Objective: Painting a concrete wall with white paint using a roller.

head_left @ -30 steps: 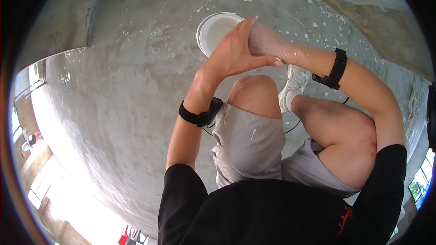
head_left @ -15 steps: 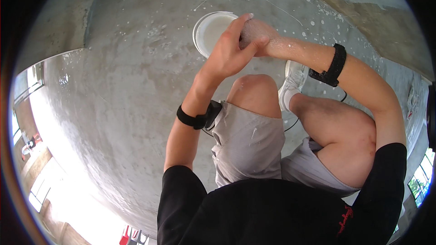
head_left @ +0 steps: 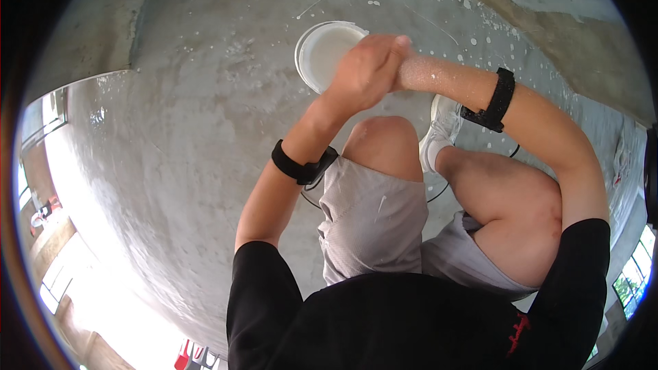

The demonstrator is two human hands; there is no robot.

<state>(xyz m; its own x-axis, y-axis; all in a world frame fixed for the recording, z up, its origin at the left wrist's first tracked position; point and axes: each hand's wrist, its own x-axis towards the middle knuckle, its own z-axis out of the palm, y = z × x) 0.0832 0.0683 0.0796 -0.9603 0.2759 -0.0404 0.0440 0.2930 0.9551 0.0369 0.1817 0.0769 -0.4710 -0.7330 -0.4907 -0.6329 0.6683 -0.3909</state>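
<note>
My left hand is closed around my right hand at the wrist side, its fingers folded over the back and its thumb lying along the top. White wet specks coat the right hand and lower forearm. The right hand's fingers are hidden behind the left hand. Both hands are over the right edge of a white round bucket, which stands on the floor with a pale whitish liquid in it. A black strap with a small box sits on each forearm.
The grey concrete floor carries white splashes, thickest beyond the bucket. My bent knees and a white shoe are close to the hands. A thin black cable runs by my legs. Wall edges rise at far left and far right.
My left hand has slid over the right hand toward its wrist, and its fingers have closed from a spread grip. The bucket appears slightly lower in view.
</note>
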